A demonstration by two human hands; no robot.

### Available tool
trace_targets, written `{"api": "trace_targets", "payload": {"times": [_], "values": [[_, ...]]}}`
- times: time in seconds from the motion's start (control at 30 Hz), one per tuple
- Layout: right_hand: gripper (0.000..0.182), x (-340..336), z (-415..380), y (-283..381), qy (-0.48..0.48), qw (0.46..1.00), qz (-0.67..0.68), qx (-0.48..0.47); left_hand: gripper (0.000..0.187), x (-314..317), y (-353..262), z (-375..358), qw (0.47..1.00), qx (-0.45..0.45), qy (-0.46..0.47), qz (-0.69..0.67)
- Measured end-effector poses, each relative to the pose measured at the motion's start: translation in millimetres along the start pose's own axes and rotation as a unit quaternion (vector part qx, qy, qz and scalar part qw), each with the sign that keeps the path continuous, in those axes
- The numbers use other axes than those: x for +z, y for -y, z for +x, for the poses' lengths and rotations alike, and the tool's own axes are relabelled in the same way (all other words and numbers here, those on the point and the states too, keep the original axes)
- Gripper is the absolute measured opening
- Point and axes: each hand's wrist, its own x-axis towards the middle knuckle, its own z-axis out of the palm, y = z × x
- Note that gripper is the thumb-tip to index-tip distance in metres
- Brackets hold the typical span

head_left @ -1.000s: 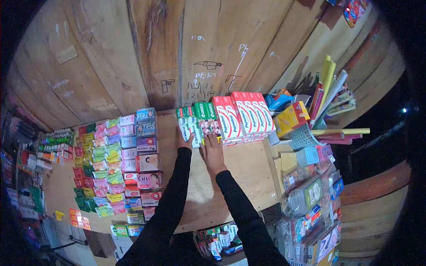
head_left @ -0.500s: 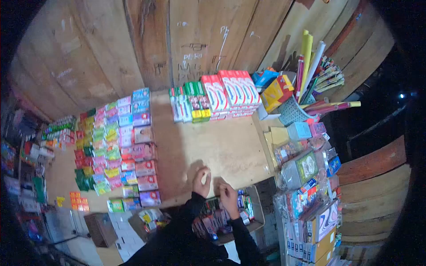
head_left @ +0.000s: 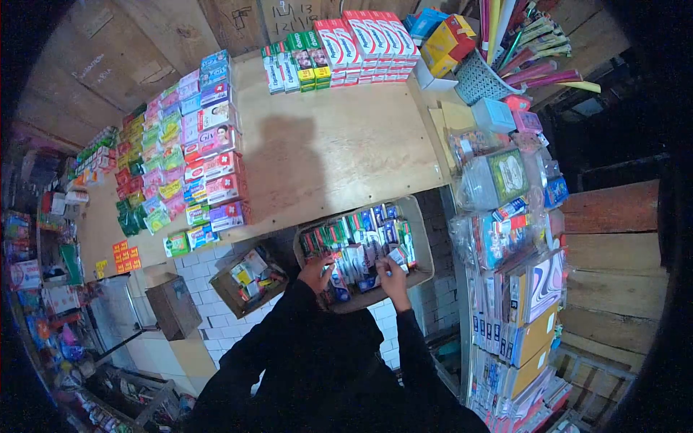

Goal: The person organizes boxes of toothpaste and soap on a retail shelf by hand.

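Note:
An open cardboard box (head_left: 426, 242) below the table edge is packed with small toothpaste cartons (head_left: 355, 256), mostly white, blue, green and red. My left hand (head_left: 315, 274) is over the box's near left side, fingers apart and touching the cartons. My right hand (head_left: 392, 280) is at the near right side, its fingers closed around the end of a whitish carton (head_left: 397, 255). The fingertips of both hands are partly hidden among the cartons.
A wooden table (head_left: 361, 159) bears stacked red-and-white toothpaste cartons (head_left: 372, 47) and rows of soap boxes (head_left: 220, 162). A smaller carton of goods (head_left: 249, 281) stands left of the box. Stationery (head_left: 516, 289) and a basket of paper rolls (head_left: 476, 78) line the right.
My view has tilted down, bringing the whole box into sight. Both hands have moved from in front of the table's edge down into the box, among the cartons.

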Motion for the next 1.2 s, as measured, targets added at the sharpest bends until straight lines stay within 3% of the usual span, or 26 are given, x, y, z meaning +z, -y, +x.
{"api": "trace_targets", "payload": {"times": [0.07, 0.17, 0.2, 0.3, 0.37, 0.4, 0.47, 0.5, 0.6, 0.63, 0.73, 0.83, 0.87, 0.9, 0.93, 1.03, 1.1, 1.2], "values": [[0.019, 21, 25, -8, 0.022, 0.996, 0.056, -0.059, 0.024, 4, 2, -2, 0.998, 0.018, -0.040, 0.042], [0.020, 66, 62, -20, 0.093, 0.993, 0.037, -0.058, 0.023, -7, -11, -4, 0.999, 0.000, -0.012, 0.033], [0.027, 65, 71, 18, 0.126, 0.991, -0.017, -0.039, 0.022, -6, -7, -6, 0.999, 0.006, -0.014, 0.039], [0.040, 125, 101, 0, 0.118, 0.982, -0.092, -0.120, 0.022, -7, -6, -14, 0.997, 0.026, -0.054, 0.045], [0.049, 167, 112, -26, 0.087, 0.965, -0.195, -0.154, 0.024, -24, -35, -20, 0.998, -0.052, -0.034, 0.019], [0.052, 171, 111, -22, 0.102, 0.959, -0.225, -0.140, 0.024, -30, -42, -22, 0.996, -0.090, -0.025, 0.005], [0.057, 164, 112, -1, 0.125, 0.943, -0.285, -0.114, 0.026, -23, -13, -29, 0.996, -0.071, -0.057, 0.017], [0.056, 142, 105, 21, 0.120, 0.943, -0.269, -0.154, 0.026, -20, -1, -34, 0.996, -0.052, -0.079, -0.001], [0.053, 129, 121, 11, 0.276, 0.934, -0.211, -0.085, 0.026, -20, 2, -37, 0.993, -0.014, -0.112, -0.025], [0.049, 129, 112, 4, 0.144, 0.951, -0.169, -0.215, 0.025, -24, 0, -34, 0.993, -0.002, -0.118, -0.025], [0.046, 88, 80, 37, 0.097, 0.985, -0.061, -0.131, 0.027, -36, -18, -20, 0.995, -0.082, -0.058, 0.006], [0.043, 59, 53, 41, -0.001, 0.995, -0.029, -0.093, 0.032, -25, 5, 7, 0.983, 0.071, -0.108, 0.128], [0.043, 47, 44, 46, -0.032, 0.996, -0.022, -0.080, 0.034, -20, 13, 21, 0.977, 0.070, -0.092, 0.180], [0.044, 40, 42, 32, -0.089, 0.983, -0.045, -0.156, 0.036, -14, 21, 37, 0.967, 0.070, -0.076, 0.233], [0.042, 27, 29, 40, -0.082, 0.994, -0.021, -0.066, 0.038, -9, 29, 49, 0.954, 0.070, -0.059, 0.285], [0.040, 8, 5, 25, -0.140, 0.987, -0.052, -0.067, 0.045, 8, 45, 73, 0.882, 0.004, 0.006, 0.470], [0.038, -6, -13, 46, -0.196, 0.976, -0.032, -0.092, 0.048, 19, 77, 92, 0.894, -0.048, 0.030, 0.445], [0.040, -20, -27, 68, -0.246, 0.966, 0.059, -0.053, 0.046, 9, 74, 102, 0.889, -0.045, 0.093, 0.446]]}}
